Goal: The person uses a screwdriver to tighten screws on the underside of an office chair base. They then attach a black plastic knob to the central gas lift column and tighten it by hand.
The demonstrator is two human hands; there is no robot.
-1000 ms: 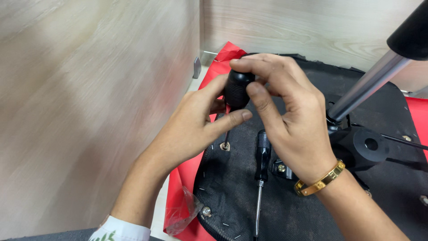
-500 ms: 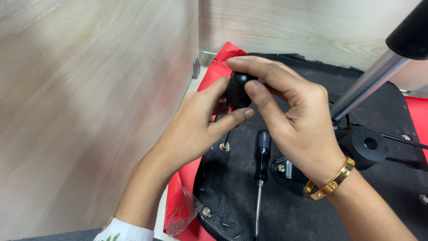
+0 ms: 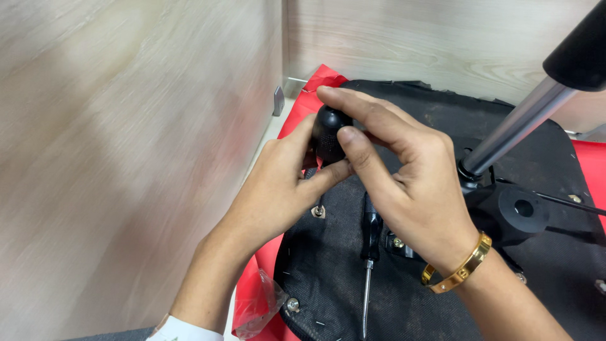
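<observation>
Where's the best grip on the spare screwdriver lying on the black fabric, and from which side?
Take the screwdriver by its black handle, the thick end under the right hand. It lies flat on the black fabric base, thin shaft pointing toward the camera. Probably best to come from above, fingers across the handle from left and right; the metal bracket crowds its right side.

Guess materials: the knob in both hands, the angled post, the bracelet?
Knob: probably matte black plastic, finely textured face. Post: bright metal, likely chromed or polished steel, with streaky highlights. Bracelet: gold-coloured polished metal; alloy unclear.
</observation>
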